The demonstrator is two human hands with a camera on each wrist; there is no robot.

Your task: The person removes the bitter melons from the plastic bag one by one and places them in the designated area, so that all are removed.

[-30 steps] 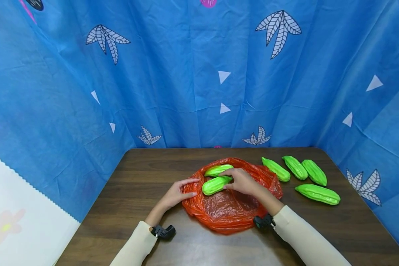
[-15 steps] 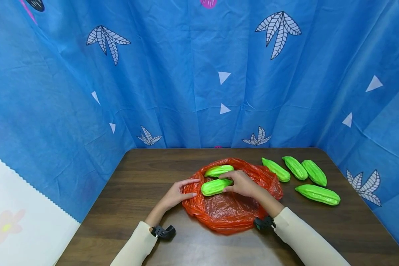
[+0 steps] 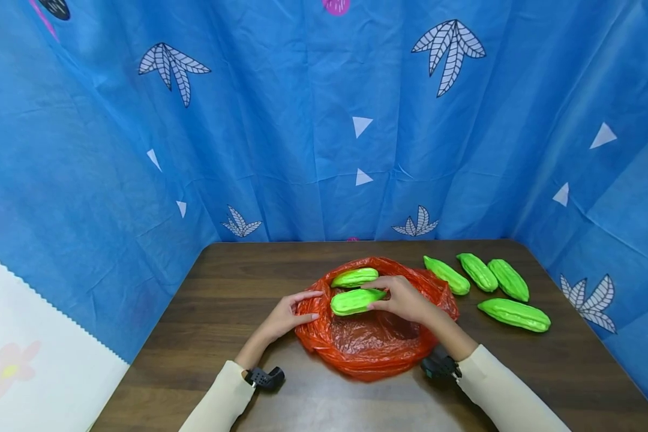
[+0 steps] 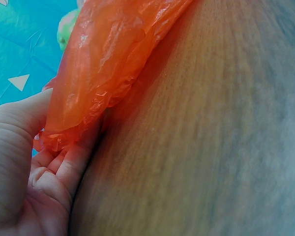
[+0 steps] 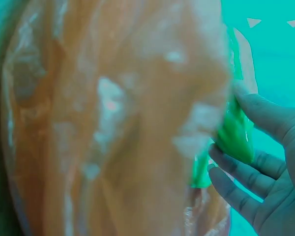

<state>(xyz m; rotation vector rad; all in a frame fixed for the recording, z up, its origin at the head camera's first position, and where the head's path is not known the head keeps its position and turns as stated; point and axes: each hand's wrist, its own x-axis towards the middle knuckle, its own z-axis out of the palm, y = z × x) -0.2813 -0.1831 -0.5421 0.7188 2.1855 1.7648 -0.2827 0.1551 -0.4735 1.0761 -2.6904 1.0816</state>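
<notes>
A red plastic bag lies with its mouth spread wide on the table. The left hand grips its left rim; in the left wrist view the bag's edge passes between thumb and fingers. Inside, the right hand pinches the right end of a green ridged gourd. A second gourd lies just behind it in the bag. The right wrist view shows the fingers at the gourd's tip, the bag's side hiding much of the rest.
Right of the bag lie several more green gourds, one near its back right edge, two side by side and one in front. A blue patterned curtain hangs behind and around the wooden table.
The right hand has shifted slightly to the right, and the gourd it holds moved a little right over the last half second. The left hand has stayed at the rim.
</notes>
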